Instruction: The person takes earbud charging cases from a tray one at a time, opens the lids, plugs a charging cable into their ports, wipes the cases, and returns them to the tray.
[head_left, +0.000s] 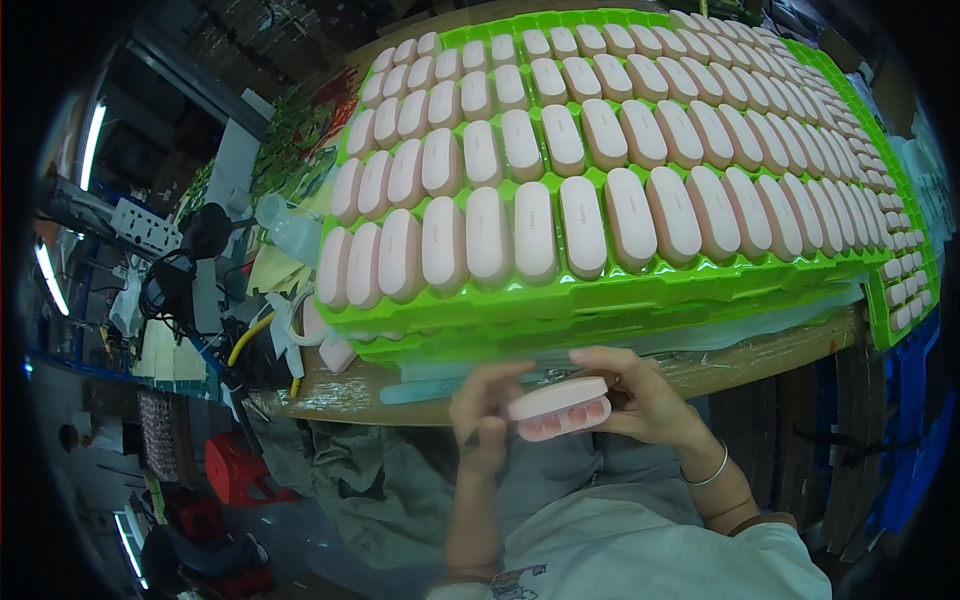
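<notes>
My right hand (645, 398) grips the right end of a small pale pink case (558, 408) in front of my body. The case's lid is partly raised, and small pink compartments show inside. My left hand (482, 415) is at the case's left end, slightly blurred. Its thumb and index finger are apart, and it does not appear to hold the case. Just beyond my hands, rows of similar pink cases (533, 232) stand in a bright green tray (520, 295).
More green trays lie under the top one on the wooden table (790, 350). A teal strip (425, 390) lies near the table's front edge. Cables, yellow tubing (247, 338) and a translucent cup (287, 228) are to the left. A red stool (235, 470) stands at lower left.
</notes>
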